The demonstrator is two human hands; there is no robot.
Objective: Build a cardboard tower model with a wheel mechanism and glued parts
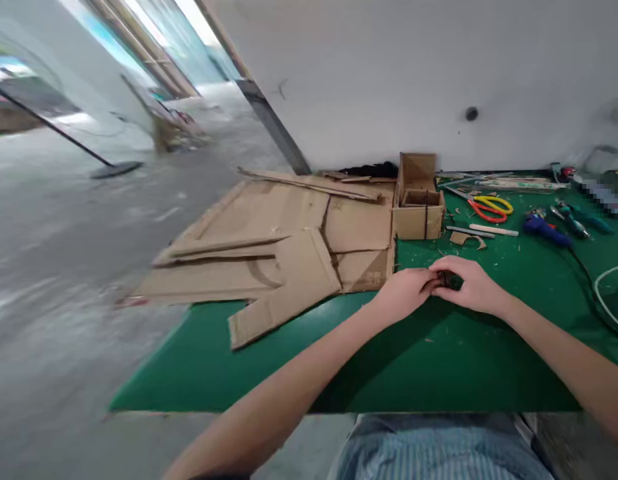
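Observation:
My left hand (406,292) and my right hand (466,283) meet above the green table (269,373), fingers curled together around a small dark object (446,280) that I cannot make out. Both hands are closed on it. Just behind them stands a small open cardboard box (419,212) with inner dividers. Flat cardboard sheets (283,247) lie spread to the left of my hands, partly overhanging the table's left edge.
Red and yellow scissors (490,208), a blue-handled tool (546,230) with a black cable, a white cord (606,293) and cardboard scraps lie at the right. A white wall stands behind. Grey concrete floor lies to the left.

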